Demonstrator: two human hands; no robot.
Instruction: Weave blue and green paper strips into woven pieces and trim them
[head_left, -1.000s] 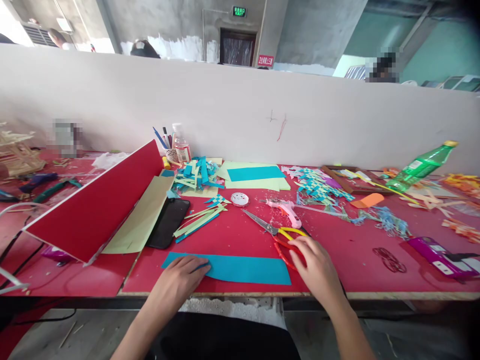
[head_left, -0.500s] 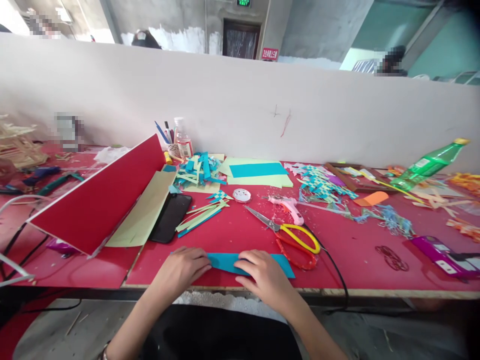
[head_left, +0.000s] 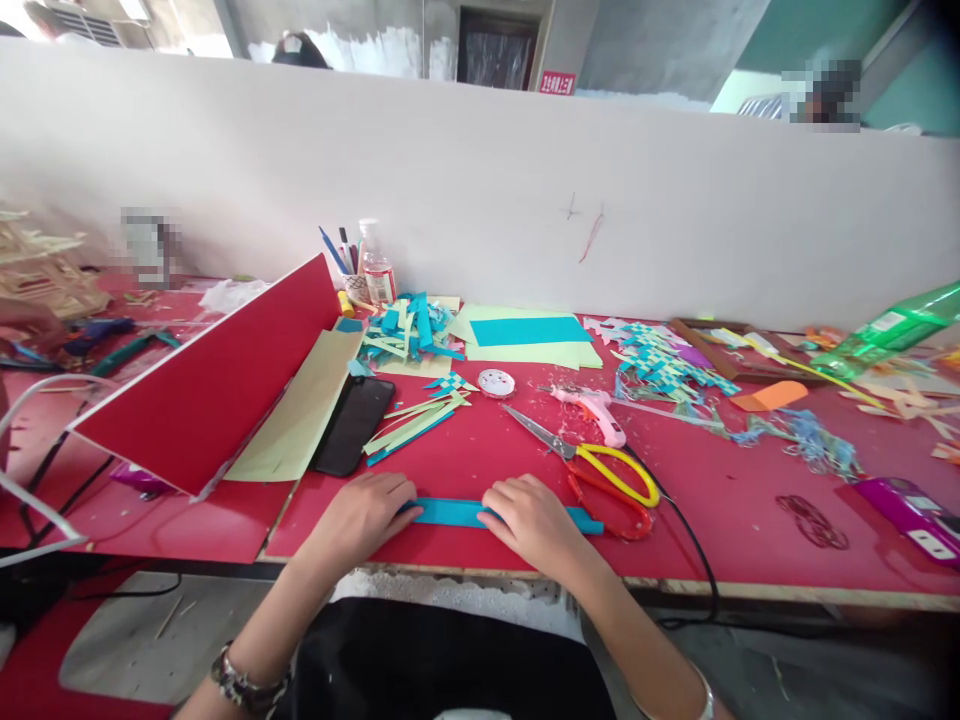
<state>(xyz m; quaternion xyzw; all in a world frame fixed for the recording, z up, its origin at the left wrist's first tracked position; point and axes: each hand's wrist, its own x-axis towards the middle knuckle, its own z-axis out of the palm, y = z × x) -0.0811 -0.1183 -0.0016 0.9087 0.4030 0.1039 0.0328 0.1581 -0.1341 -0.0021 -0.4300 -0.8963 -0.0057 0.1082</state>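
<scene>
A narrow blue paper strip (head_left: 450, 512), folded lengthwise, lies along the front of the red table. My left hand (head_left: 369, 512) has its fingers closed on the strip's left end. To the right, my right hand (head_left: 529, 515) grips it with curled fingers, and the strip's right end sticks out beyond. Scissors (head_left: 574, 452) with one yellow and one red handle lie open just past my right hand. Cut green and blue paper strips (head_left: 416, 425) are fanned out ahead of my left hand, beside a black phone (head_left: 352, 425).
A pink glue gun (head_left: 592, 408) and a round white lid (head_left: 496, 383) lie farther back. A red board (head_left: 217, 380) stands tilted on the left. Paper scraps (head_left: 412, 330), woven pieces (head_left: 660, 360) and a leaning green bottle (head_left: 892, 330) line the back near a white partition (head_left: 450, 180).
The blue paper has become narrower, its near edge folded up toward the far edge between my hands. The camera view has shifted slightly, and both hands stay on the paper.
</scene>
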